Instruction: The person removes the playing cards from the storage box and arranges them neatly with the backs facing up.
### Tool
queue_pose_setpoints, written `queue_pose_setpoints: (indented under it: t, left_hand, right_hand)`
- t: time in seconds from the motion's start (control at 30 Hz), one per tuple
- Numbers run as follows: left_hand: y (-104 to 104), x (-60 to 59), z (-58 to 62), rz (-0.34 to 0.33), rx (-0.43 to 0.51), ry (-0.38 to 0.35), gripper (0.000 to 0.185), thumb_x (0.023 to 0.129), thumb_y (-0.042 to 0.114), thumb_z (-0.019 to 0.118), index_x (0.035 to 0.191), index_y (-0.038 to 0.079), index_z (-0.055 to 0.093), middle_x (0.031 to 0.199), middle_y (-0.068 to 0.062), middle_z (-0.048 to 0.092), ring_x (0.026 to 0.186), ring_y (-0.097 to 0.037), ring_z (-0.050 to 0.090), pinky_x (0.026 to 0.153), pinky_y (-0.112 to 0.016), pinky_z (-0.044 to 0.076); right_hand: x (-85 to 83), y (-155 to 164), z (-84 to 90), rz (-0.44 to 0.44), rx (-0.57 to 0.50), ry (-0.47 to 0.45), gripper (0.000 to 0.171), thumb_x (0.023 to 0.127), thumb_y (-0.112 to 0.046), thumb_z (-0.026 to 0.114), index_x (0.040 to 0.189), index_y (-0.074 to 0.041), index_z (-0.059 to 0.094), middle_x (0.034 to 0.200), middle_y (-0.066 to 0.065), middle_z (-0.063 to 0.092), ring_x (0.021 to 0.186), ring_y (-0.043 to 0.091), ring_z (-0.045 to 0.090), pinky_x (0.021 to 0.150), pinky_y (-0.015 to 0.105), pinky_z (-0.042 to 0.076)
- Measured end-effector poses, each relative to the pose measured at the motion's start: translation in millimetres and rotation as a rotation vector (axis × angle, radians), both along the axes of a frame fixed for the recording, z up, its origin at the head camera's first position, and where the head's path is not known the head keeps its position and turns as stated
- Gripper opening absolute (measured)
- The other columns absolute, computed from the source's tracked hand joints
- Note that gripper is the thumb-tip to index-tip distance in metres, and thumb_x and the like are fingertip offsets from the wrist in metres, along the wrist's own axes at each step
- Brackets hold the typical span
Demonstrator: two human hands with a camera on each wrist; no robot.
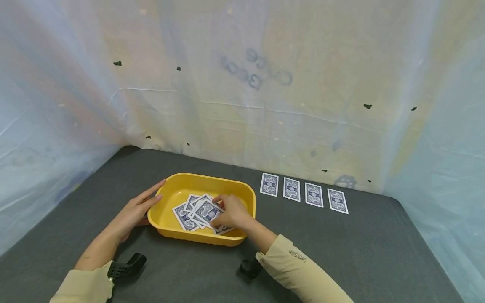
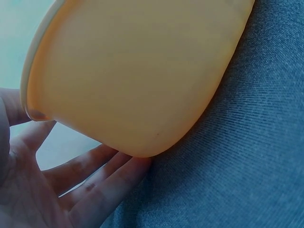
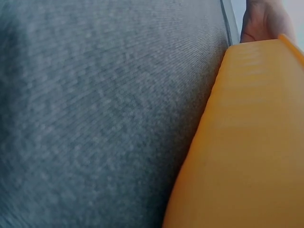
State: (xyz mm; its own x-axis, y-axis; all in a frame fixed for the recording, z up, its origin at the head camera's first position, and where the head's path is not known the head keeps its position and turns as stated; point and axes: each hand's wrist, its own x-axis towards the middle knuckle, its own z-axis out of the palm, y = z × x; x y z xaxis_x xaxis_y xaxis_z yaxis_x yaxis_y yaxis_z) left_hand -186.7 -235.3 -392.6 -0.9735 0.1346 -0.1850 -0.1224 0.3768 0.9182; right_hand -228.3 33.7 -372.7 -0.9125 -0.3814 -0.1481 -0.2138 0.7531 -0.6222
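Observation:
A yellow plastic tray (image 1: pixel 206 177) sits on the grey table and holds a loose heap of blue-backed playing cards (image 1: pixel 191 210). My left hand (image 1: pixel 141 207) lies flat against the tray's left outer wall with straight fingers. In the left wrist view those fingers (image 2: pixel 95 183) rest under the tray's (image 2: pixel 137 71) curved corner. My right hand (image 1: pixel 228 212) reaches into the tray, its fingers and thumb curled over the heap and pinching a card. The right wrist view shows only the tray's outer wall (image 3: pixel 247 142) and the cloth.
Several more blue-backed cards (image 1: pixel 291 188) lie face down in a row on the grey cloth (image 1: pixel 341 252) to the right of the tray. Pale plastic sheeting (image 1: pixel 242 84) walls in the table at the back and both sides.

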Motion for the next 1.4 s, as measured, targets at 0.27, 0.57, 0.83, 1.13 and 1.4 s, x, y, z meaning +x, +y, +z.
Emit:
queue_pose_setpoints:
  t: [0.27, 0.57, 0.83, 1.13, 1.4]
  left_hand:
    - [0, 0.5, 0.9, -0.001, 0.008, 0.008, 0.063, 0.101, 0.048, 0.039, 0.155, 0.032, 0.010, 0.159, -0.021, 0.012, 0.131, -0.042, 0.040, 0.088, -0.047, 0.053]
    - [0, 1.2, 0.6, -0.002, 0.014, 0.007, 0.063, 0.101, 0.048, 0.039, 0.155, 0.031, 0.010, 0.159, -0.022, 0.012, 0.130, -0.041, 0.042, 0.087, -0.045, 0.054]
    - [0, 1.2, 0.7, 0.000, 0.011, 0.004, 0.063, 0.101, 0.048, 0.039, 0.155, 0.032, 0.010, 0.159, -0.022, 0.013, 0.128, -0.040, 0.043, 0.087, -0.045, 0.054]
    - [0, 1.0, 0.9, -0.004, 0.011, 0.009, 0.063, 0.101, 0.049, 0.039, 0.155, 0.031, 0.010, 0.158, -0.023, 0.016, 0.125, -0.038, 0.047, 0.086, -0.044, 0.054]
    - [0, 1.4, 1.8, -0.002, 0.005, 0.000, 0.063, 0.101, 0.049, 0.038, 0.155, 0.032, 0.010, 0.158, -0.023, 0.015, 0.126, -0.039, 0.045, 0.087, -0.044, 0.054]
  right_hand:
    - [1.2, 1, 1.5, -0.035, -0.030, 0.007, 0.048, 0.072, -0.011, 0.083, 0.116, -0.010, 0.065, 0.091, 0.004, 0.061, 0.079, 0.016, 0.051, 0.072, 0.028, 0.041]
    - [-0.2, 1, 0.1, -0.100, -0.122, 0.005, 0.039, 0.080, -0.005, 0.074, 0.118, -0.005, 0.065, 0.103, 0.010, 0.063, 0.089, 0.020, 0.057, 0.074, 0.029, 0.050]
    - [-2.7, 3, 2.1, -0.125, -0.223, 0.013, 0.044, 0.082, 0.000, 0.067, 0.125, -0.004, 0.061, 0.110, 0.015, 0.064, 0.095, 0.027, 0.063, 0.079, 0.036, 0.054]
    - [-0.5, 7, 9.1, -0.177, -0.323, 0.003, 0.060, 0.079, 0.001, 0.071, 0.136, -0.007, 0.052, 0.102, 0.015, 0.064, 0.081, 0.020, 0.061, 0.069, 0.029, 0.054]
    - [3.3, 15, 16.4, -0.197, -0.443, -0.013, 0.063, 0.080, 0.003, 0.072, 0.137, -0.008, 0.050, 0.099, 0.014, 0.060, 0.078, 0.018, 0.060, 0.067, 0.027, 0.053]
